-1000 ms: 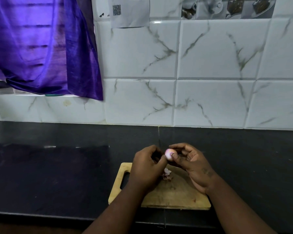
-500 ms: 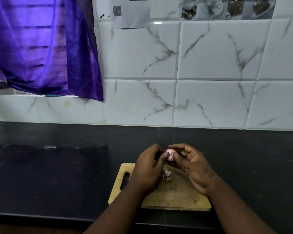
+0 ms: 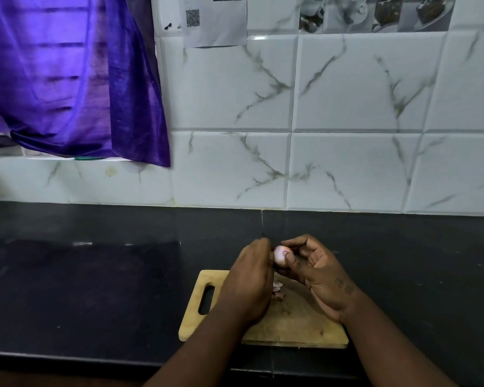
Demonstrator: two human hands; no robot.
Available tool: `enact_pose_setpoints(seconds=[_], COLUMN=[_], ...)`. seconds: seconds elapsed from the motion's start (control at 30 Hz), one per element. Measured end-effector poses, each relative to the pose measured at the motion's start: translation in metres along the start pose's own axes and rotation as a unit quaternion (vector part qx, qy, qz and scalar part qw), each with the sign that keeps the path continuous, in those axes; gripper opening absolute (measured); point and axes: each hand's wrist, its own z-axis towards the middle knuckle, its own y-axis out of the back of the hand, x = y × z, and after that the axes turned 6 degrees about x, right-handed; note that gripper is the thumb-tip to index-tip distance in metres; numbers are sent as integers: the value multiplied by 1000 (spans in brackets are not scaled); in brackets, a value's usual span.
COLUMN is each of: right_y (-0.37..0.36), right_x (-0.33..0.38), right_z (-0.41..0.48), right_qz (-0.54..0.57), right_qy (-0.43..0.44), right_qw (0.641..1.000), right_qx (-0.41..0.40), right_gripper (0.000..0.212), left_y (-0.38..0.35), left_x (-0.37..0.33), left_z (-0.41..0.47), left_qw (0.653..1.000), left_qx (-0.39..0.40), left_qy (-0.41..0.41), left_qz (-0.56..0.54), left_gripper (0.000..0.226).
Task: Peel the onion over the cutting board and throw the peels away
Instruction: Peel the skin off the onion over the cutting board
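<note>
**A:** Where's the onion [image 3: 280, 256] from where you stand?

**B:** Up in the air between both hands, above the far edge of the cutting board [image 3: 291, 322]. It's small, pale and pinkish, with a purple tinge near the top.

**A:** How is the right hand [image 3: 319, 272] holding it?

**B:** The thumb presses against the near face of the onion and the fingers curl round behind it, so it's pinched between them. The palm is turned partly up.

**A:** And the left hand [image 3: 252, 280]?

**B:** Its back faces me and the fingers are bent in at the onion's left side, with the thumb tip touching it. It looks like a pinch there too, though the fingertips themselves are hidden.

**A:** Any skin off?

**B:** A little heap of peels [image 3: 277, 291] lies on the board, under the hands and just beside the left wrist.

**A:** What does the board sit on?

**B:** On a black countertop [image 3: 95, 289], near its front edge, with the handle slot to the left. Behind it is a white marbled tile wall [image 3: 347, 107], with a purple curtain [image 3: 67, 79] hanging at the left and a sheet of paper [image 3: 215, 20] with a QR code stuck up top.
</note>
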Motion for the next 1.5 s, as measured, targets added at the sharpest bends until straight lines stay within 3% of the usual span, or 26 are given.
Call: enact_pose_setpoints(seconds=[0.13, 0.2, 0.27, 0.43, 0.53, 0.7, 0.9, 1.03, 1.33, 1.5], right_y=[-1, -1, -1, -1, 2, 4, 4, 5, 5, 3], right_x=[0, 0, 1, 5, 8, 7, 8, 7, 6, 7], right_z=[0, 0, 0, 0, -1, 0, 1, 2, 2, -1], right_qz=[-6, -10, -6, 31, 75, 27, 71, 92, 30, 9], right_qy=[3, 5, 7, 6, 6, -1, 9, 2, -21, -18], right_qw=[1000, 1000, 1000, 999, 997, 999, 997, 995, 998, 1000], right_qx=[-4, -9, -10, -2, -7, -30, -41, -38, -44, -21], right_gripper=[34, 35, 36, 32, 29, 31, 29, 33, 35, 31], left_y=[-2, -3, -3, 0, 0, -1, 5, 7, 7, 6], left_x=[-3, -2, -1, -1, -1, 0, 2, 1, 0, -2], left_z=[-2, -3, -3, -1, 0, 5, 7, 6, 2, 1], left_qw=[997, 995, 994, 1000, 1000, 999, 997, 996, 994, 996], left_qx=[-24, -25, -26, 2, 12, 23, 21, 32, -81, -47], left_qy=[-30, -38, -43, 6, 21, 37, 77, 74, 32, -7], left_qz=[61, 87, 101, 19, 10, 20, 22, 32, -62, -80], left_gripper=[17, 4, 25, 25, 20, 15, 15, 11, 16, 24])
